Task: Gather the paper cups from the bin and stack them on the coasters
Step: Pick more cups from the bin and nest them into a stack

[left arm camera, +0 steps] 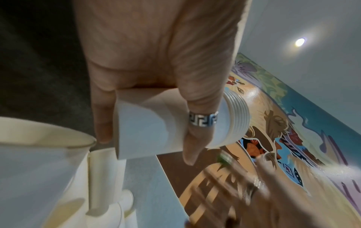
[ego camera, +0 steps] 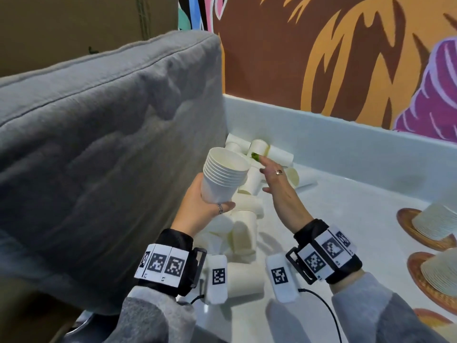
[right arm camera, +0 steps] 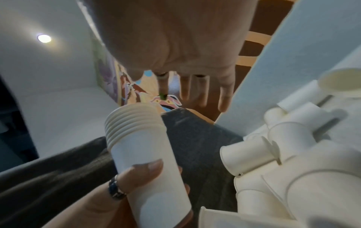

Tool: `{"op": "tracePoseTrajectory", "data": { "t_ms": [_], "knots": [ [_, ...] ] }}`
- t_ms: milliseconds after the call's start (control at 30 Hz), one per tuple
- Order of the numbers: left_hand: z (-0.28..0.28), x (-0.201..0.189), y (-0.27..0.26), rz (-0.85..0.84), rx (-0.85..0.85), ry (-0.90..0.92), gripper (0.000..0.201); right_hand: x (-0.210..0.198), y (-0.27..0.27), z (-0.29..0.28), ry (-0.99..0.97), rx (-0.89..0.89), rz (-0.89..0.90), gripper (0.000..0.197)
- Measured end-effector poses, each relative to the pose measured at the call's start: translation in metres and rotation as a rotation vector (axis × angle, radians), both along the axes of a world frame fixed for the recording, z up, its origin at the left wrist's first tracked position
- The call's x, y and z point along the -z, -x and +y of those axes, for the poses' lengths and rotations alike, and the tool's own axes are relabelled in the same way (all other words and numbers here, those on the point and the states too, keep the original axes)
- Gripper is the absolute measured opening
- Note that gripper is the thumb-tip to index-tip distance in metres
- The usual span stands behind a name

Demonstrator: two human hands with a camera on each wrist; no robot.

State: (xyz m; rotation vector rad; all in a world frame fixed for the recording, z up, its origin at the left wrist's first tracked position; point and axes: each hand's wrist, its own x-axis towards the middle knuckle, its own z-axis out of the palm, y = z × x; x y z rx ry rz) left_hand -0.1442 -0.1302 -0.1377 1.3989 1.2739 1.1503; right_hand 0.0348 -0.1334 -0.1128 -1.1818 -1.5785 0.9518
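My left hand (ego camera: pixel 206 203) grips a nested stack of several white paper cups (ego camera: pixel 223 178), mouth up and tilted, above the pile; its ringed thumb (left arm camera: pixel 192 134) wraps the stack (left arm camera: pixel 156 121). The right wrist view shows that same stack (right arm camera: pixel 144 154) from below. Loose white cups (ego camera: pixel 243 233) lie jumbled along the left side of the pale bin (ego camera: pixel 358 154). My right hand (ego camera: pixel 274 179) hovers flat over the far cups, fingers (right arm camera: pixel 195 89) straight and holding nothing. Upturned cup stacks (ego camera: pixel 434 224) sit on woven coasters (ego camera: pixel 410 229) at the right.
A grey sofa cushion (ego camera: pixel 99 144) rises along the bin's left side. A painted mural wall (ego camera: pixel 321 58) stands behind the bin's far rim. A second coaster with cups (ego camera: pixel 437 271) lies nearer, and a third coaster edge (ego camera: pixel 430 318) shows below.
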Motion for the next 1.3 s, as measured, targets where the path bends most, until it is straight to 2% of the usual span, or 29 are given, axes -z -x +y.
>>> {"op": "tracePoseTrajectory", "data": {
  "t_ms": [67,133,267,333,400,500,600,700,833,1000,1167,1300],
  "knots": [
    [0.002,-0.001,0.006,0.006,-0.026,-0.006,0.061,0.010,-0.007,0.004,0.092,0.024,-0.014,0.020],
    [0.003,-0.002,0.012,0.009,-0.047,-0.017,0.063,0.023,-0.013,0.002,0.207,-0.105,-0.204,0.017],
    [0.003,0.001,0.024,0.025,-0.077,-0.027,0.066,0.054,-0.014,-0.017,0.333,-0.410,-0.548,0.048],
    [0.003,0.002,0.027,0.036,-0.089,-0.026,0.066,0.070,-0.008,-0.026,0.334,-0.490,-0.673,0.070],
    [0.003,0.002,0.029,0.049,-0.093,-0.029,0.066,0.084,-0.001,-0.034,0.294,-0.521,-0.855,0.084],
    [0.004,0.002,0.030,0.068,-0.088,-0.034,0.065,0.096,0.008,-0.040,0.160,-0.529,-1.094,0.082],
    [0.006,0.002,0.029,0.067,-0.079,-0.036,0.066,0.096,0.011,-0.043,0.097,-0.522,-1.176,0.077],
    [0.009,0.001,0.026,0.060,-0.064,-0.032,0.067,0.088,0.003,-0.039,0.092,-0.493,-1.124,0.075],
    [0.017,-0.005,0.020,0.066,-0.044,-0.046,0.064,0.055,-0.018,-0.030,0.111,-0.369,-0.970,0.080],
    [0.020,-0.011,0.011,0.022,0.003,-0.046,0.058,0.011,-0.044,-0.022,0.135,-0.157,-0.546,0.083],
    [0.025,-0.013,-0.002,0.016,0.059,-0.069,0.058,-0.012,-0.056,-0.015,-0.049,0.100,-0.243,0.088],
    [0.031,-0.011,-0.014,0.044,0.129,-0.091,0.060,-0.022,-0.053,-0.015,-0.216,0.272,0.020,0.081]
  ]
}}
